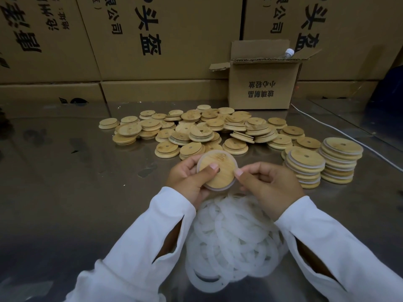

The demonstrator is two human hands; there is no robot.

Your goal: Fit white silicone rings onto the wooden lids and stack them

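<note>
My left hand (pixel 189 179) grips a round wooden lid (pixel 220 171) with a small hole, thumb across its face. A white silicone ring (pixel 214 152) runs around the lid's rim. My right hand (pixel 265 182) pinches the ring at the lid's right edge. Below my hands lies a heap of loose white silicone rings (pixel 231 240). A spread pile of bare wooden lids (pixel 196 131) covers the table behind. Two stacks of ringed lids (pixel 305 166) (pixel 340 160) stand at the right.
The metal table (pixel 76 192) reflects the cardboard cartons (pixel 152 40) walled behind it. A small open carton (pixel 261 83) with a plastic bottle (pixel 287 53) stands at the back right. A white cable (pixel 340 131) runs along the right side.
</note>
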